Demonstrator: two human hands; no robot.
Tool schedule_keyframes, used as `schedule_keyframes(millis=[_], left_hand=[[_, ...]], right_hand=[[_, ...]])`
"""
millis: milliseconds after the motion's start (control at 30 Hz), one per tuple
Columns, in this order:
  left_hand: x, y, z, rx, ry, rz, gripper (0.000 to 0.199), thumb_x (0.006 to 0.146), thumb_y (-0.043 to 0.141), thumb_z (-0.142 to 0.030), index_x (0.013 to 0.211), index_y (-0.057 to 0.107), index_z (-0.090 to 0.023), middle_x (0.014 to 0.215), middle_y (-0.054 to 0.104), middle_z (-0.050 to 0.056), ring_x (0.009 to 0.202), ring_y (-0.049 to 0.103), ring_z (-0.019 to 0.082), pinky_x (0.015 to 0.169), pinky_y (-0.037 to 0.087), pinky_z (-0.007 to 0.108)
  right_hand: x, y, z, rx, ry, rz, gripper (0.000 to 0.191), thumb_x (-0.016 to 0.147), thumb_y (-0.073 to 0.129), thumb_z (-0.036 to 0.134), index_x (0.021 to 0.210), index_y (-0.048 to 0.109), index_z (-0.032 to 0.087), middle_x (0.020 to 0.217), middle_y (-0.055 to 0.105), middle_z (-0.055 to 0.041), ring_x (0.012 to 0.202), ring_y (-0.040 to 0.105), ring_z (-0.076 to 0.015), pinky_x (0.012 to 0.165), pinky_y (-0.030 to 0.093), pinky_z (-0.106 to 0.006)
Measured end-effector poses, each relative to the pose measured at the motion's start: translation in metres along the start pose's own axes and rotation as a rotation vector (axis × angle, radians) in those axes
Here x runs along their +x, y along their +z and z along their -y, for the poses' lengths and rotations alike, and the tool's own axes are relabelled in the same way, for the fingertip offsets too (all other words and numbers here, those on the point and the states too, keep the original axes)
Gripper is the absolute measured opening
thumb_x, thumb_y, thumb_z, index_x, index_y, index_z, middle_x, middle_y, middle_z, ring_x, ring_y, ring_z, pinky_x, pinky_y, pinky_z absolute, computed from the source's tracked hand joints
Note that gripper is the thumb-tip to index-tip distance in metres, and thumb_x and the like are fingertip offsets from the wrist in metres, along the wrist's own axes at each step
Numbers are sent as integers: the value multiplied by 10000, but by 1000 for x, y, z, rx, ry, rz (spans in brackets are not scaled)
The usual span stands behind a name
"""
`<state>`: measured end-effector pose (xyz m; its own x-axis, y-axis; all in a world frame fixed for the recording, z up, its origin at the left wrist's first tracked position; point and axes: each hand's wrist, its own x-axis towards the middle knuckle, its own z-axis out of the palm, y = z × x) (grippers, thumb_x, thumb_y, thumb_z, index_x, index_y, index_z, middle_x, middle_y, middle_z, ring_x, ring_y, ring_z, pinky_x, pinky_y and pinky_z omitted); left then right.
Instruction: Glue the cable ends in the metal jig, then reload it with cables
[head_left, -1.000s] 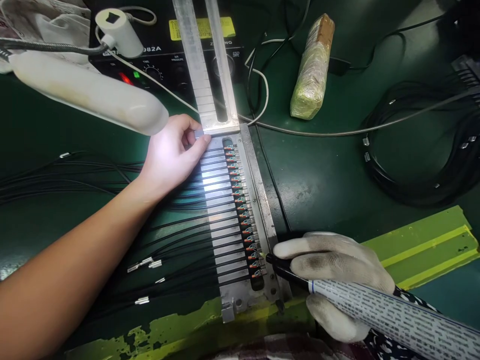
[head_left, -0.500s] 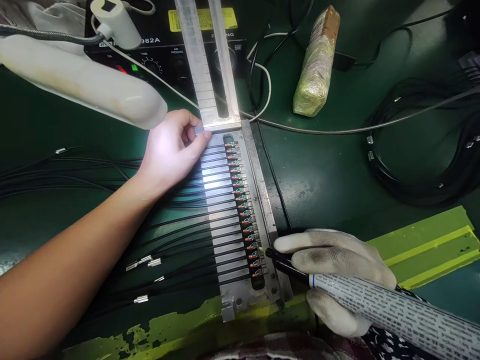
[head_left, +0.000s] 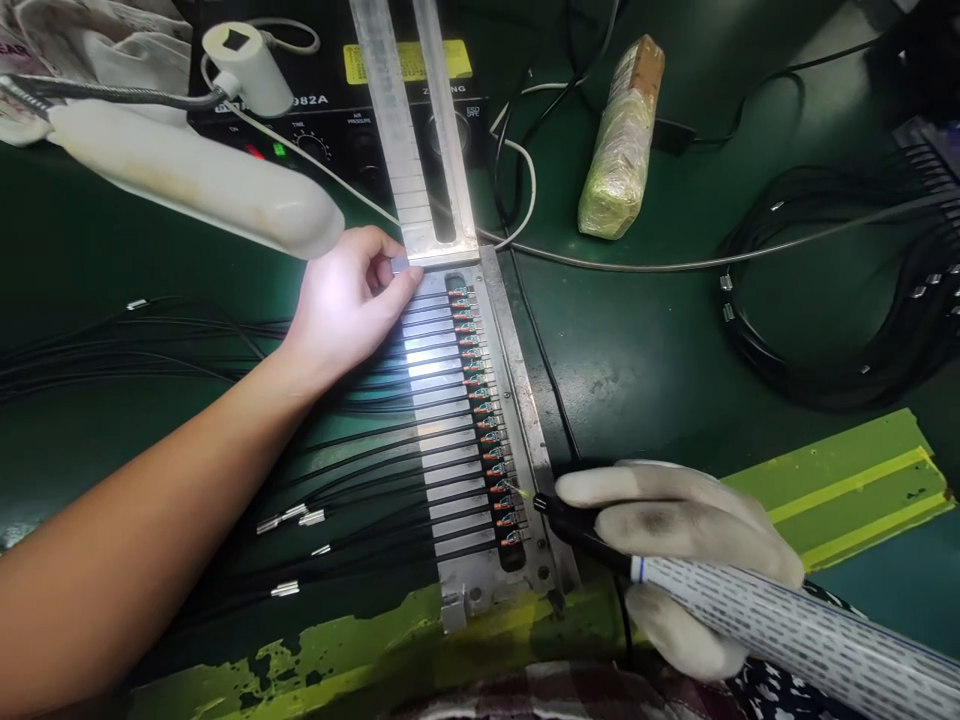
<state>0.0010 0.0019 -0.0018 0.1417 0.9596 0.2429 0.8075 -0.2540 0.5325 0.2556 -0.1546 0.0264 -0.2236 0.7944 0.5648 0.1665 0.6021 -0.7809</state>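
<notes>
A long metal fixture (head_left: 456, 590) holds a row of black cables (head_left: 405, 472), their stripped ends lined up over a slot with small metal contacts (head_left: 491, 436). My bare left hand (head_left: 349, 300) pinches the fixture's upper left edge, thumb on top, beside the hinge of its raised slotted metal cover (head_left: 391, 120). In my gloved right hand (head_left: 682, 550) is a pen-like tool (head_left: 750, 600) with a printed white barrel and a black nose. Its thin yellowish tip points left at the contacts near the slot's lower end; whether it touches them I cannot tell.
A white lamp (head_left: 202, 180) hangs close above my left hand. Behind stands a black control box (head_left: 341, 150) with knobs and lights. A wrapped block (head_left: 619, 150), a coil of black cables (head_left: 810, 385) and a green-yellow strip (head_left: 840, 490) lie to the right.
My right hand and the pen-like tool have shifted slightly right, away from the slot. My left hand keeps its pinch on the fixture. The whole view has shifted a little.
</notes>
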Motion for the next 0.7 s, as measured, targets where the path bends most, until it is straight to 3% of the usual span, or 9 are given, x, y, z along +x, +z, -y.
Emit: schedule_keyframes(millis=[200,500,700], left_hand=[[1,0,0,11,17,19,143,831,567,-330,847,592,-190,710,525,-12,619,473,145,585,361,275],[2,-1,1,-6,24,16,140,813,607,-298,833,590,-162,689,523,-12,593,460,123,557,345,254],[2,-1,1,2,21,9,134,802,610,-296,830,589,-167,681,525,-15,585,461,124,553,341,252]], right_hand=[[-13,2,5,12,43,-22,326,644,528,54,935,668,105,798,684,-46,807,702,-231,632,605,-314],[-11,2,5,-39,119,48,318,628,542,65,910,677,120,904,704,-96,829,698,-228,658,606,-310],[-14,3,3,-6,92,8,308,624,547,73,898,679,125,878,707,-74,783,702,-219,635,598,-310]])
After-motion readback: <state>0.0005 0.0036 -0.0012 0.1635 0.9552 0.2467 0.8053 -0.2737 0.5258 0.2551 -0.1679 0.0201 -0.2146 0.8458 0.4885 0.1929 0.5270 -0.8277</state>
